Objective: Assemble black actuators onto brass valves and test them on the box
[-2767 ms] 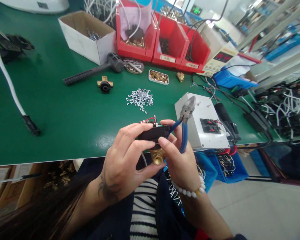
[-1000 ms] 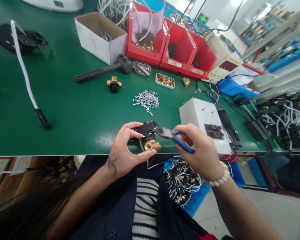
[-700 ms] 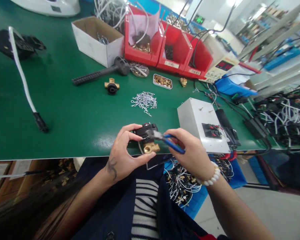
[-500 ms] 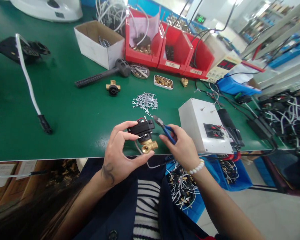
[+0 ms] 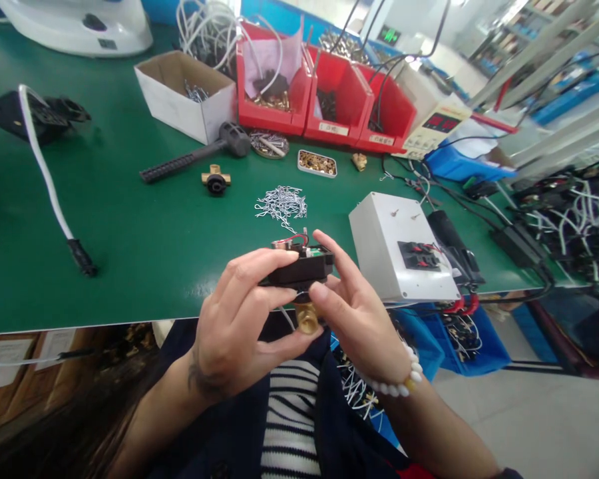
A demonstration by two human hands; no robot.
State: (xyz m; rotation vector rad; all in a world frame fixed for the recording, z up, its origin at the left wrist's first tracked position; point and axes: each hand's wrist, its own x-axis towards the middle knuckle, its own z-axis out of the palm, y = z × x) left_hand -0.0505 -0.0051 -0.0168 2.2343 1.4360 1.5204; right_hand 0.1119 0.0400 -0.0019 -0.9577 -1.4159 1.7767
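A motorized valve (image 5: 302,269), with an open-topped black housing over a brass body (image 5: 308,319), is held upright above the table's front edge. Small red wires and a bit of green board show inside the housing. My left hand (image 5: 244,319) grips it from the left, fingers on the housing and thumb under the brass. My right hand (image 5: 362,313) closes on its right side, index finger along the housing and thumb at the neck. The blue-handled cutting pliers are out of sight; whether the right palm hides them I cannot make out. Beyond lies a pile of silver spring clips (image 5: 282,205).
A grey switch box (image 5: 399,246) stands to the right. Behind are a black mallet (image 5: 199,156), a brass tee fitting (image 5: 215,179), a tin of brass parts (image 5: 317,163), a white carton (image 5: 180,100) and red bins (image 5: 337,100). A white cable (image 5: 44,166) lies at left.
My right hand has moved left onto the valve, and the pliers it held no longer show. The valve has turned and tipped so the inside of its housing shows.
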